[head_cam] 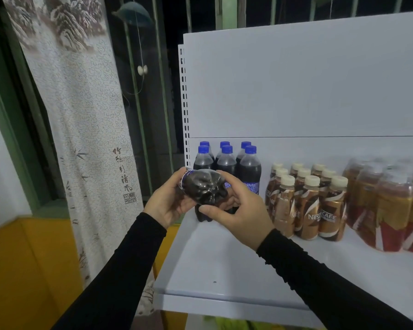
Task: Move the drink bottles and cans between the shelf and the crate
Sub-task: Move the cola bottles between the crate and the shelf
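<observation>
Two hands hold one dark cola bottle [204, 188] up in the air, just above the left end of the white shelf [224, 265]. The bottle lies on its side, and its bumpy bottom faces the camera. The left hand [166, 203] curls around it from the left. The right hand [239, 210] curls around it from the right, with the thumb under the bottom. Both hands have a firm hold on it. Both arms wear black sleeves.

Behind the held bottle, more cola bottles with blue caps [227, 160] stand upright in rows at the back left corner of the shelf. One of them stands just under the hands. To the right of them stand brown coffee bottles [305, 206] with cream caps, packed close together. Farther right, near the right edge, stands a pack of amber drink bottles [389, 206] wrapped in clear plastic.

A long white curtain [81, 115] with drawings hangs to the left of the shelf.
</observation>
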{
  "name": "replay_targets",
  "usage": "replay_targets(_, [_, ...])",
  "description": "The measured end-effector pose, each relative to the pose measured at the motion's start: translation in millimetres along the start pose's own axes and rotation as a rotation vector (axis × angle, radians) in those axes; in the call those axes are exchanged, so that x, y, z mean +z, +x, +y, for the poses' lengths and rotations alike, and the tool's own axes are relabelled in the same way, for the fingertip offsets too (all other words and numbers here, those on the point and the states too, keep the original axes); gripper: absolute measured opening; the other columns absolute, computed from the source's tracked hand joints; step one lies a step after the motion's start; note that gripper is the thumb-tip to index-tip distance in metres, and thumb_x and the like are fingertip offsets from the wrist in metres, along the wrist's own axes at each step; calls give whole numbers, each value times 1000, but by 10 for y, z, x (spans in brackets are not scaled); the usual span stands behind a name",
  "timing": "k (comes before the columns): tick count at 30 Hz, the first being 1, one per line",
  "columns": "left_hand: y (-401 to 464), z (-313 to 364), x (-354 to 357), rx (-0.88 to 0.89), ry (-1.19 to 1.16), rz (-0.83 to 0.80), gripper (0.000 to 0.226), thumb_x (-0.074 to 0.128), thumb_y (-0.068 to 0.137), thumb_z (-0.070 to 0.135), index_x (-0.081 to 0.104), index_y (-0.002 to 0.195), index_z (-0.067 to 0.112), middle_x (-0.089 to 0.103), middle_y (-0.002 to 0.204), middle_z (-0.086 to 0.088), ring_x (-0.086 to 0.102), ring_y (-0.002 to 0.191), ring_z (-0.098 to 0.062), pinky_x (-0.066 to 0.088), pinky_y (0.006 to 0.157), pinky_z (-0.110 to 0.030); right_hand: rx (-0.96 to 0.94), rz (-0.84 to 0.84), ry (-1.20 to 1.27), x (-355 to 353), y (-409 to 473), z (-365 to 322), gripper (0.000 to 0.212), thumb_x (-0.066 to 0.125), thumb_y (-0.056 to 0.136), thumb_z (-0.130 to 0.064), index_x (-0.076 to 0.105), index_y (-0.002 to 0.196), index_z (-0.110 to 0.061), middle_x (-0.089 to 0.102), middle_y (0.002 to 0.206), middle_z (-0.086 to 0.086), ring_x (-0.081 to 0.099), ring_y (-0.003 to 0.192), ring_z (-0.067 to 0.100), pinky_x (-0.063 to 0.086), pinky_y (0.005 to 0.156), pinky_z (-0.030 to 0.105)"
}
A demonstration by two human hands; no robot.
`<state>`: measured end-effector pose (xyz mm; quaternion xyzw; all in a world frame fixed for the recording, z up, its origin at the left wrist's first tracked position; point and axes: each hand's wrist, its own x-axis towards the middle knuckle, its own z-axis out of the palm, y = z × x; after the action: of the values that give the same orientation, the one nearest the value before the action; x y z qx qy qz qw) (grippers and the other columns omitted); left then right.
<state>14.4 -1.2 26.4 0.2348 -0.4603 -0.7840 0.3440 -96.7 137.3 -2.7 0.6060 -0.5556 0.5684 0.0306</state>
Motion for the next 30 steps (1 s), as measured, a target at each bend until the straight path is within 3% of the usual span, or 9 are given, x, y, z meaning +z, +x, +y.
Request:
replay_targets(4, [-21,18,37,35,30,20,24,67,93,31,69,91,8,71,64,-5,69,52,-14,56,44,-26,46,-25,19,-15,-30,54,64,82,77,-38,42,126,-50,68,102,-16,67,85,8,56,78,18])
replay_targets(7, [8,54,15,148,40,66,42,73,89,26,60,125,8,74,83,-6,72,61,-14,56,49,-28,177,-123,99,-37,-79,168,70,84,76,-35,44,133,-43,64,114,-20,66,100,0,56,89,22])
replay_targets(9, [24,69,-11,259,104,73,61,76,86,19,46,140,21,72,109,-10,74,71,-17,56,53,-30,287,-183,144,-24,-98,280,74,80,76,-49,43,140,-38,61,120,-20,66,107,3,56,95,32])
replay_targets(12, [-25,43,12,425,327,-5,74,77,84,7,40,142,34,73,112,-9,75,87,-24,58,63,-34,379,-230,153,-3,-95,392,74,68,73,-67,45,137,-39,61,125,-18,63,114,5,53,100,38])
replay_targets(15, [-85,2,40,493,469,-163,84,76,81,-5,39,139,43,71,116,-10,73,99,-24,59,73,-33,411,-262,177,-1,-81,459,43,73,87,-38,51,125,-38,66,120,-14,64,110,2,53,99,31])
replay_targets(17, [-111,-25,59,500,544,-251,88,76,80,-7,38,139,46,68,123,-9,71,108,-23,60,80,-34,415,-253,167,-5,-113,531,45,76,86,-24,53,123,-34,68,118,-10,66,108,4,55,95,28])
replay_targets(22, [-217,-23,148,607,758,-277,76,81,80,19,42,143,36,64,128,6,63,118,-15,55,99,-38,390,-154,64,-9,-243,668,56,82,80,-21,48,121,-36,67,106,-22,64,97,-9,51,78,13])
replay_targets(27, [-398,-117,131,811,1064,-381,72,90,70,33,51,126,55,63,125,27,59,120,-1,48,102,-22,342,-32,-78,-78,-282,840,62,88,71,-22,52,120,-27,69,108,-13,66,99,5,55,87,28])
replay_targets(30, [-485,-147,185,893,1141,-467,69,82,70,42,51,130,53,54,129,40,53,126,4,42,106,-16,307,-6,-113,-100,-284,851,59,85,71,-33,53,120,-27,67,110,-15,64,103,5,55,90,30])
